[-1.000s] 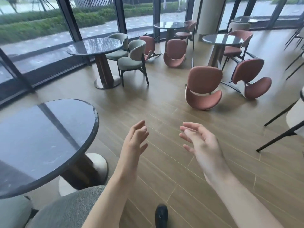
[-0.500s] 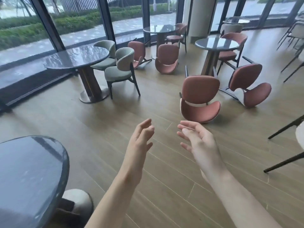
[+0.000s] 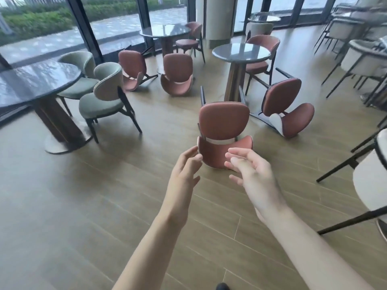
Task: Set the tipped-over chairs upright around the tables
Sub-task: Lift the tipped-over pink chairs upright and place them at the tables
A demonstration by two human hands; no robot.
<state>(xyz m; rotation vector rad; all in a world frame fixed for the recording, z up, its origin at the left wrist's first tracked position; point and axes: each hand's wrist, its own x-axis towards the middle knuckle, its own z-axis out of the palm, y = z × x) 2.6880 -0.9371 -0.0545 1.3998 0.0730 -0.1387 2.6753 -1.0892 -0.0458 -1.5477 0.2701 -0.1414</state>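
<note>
I have both bare forearms stretched forward over the wood-plank floor (image 3: 104, 206). My left hand (image 3: 185, 170) is held edge-on, fingers loosely curled and apart, gripping nothing. My right hand (image 3: 250, 172) is palm-in, fingers spread and slightly bent — also empty. From this view both hands overlap the lower edge of the nearest tipped chair (image 3: 224, 130), but I cannot tell whether either one touches it.

That chair lies on its back on the floor, rust-red padded seat facing me, curved backrest down, dark legs pointing away toward the round pedestal table (image 3: 240, 52) behind it. Just to its right a second tipped chair (image 3: 287, 107) lies on its side — same red upholstery, pale underside showing. Farther back, two more red chairs (image 3: 177, 74) are overturned between the tables.

On the left, two sage-green chairs (image 3: 104, 95) stand upright at a dark glossy round table (image 3: 35, 80). On the right edge stand white chairs (image 3: 370, 185) on thin black legs. Tall glass windows (image 3: 117, 24) close the far side.
</note>
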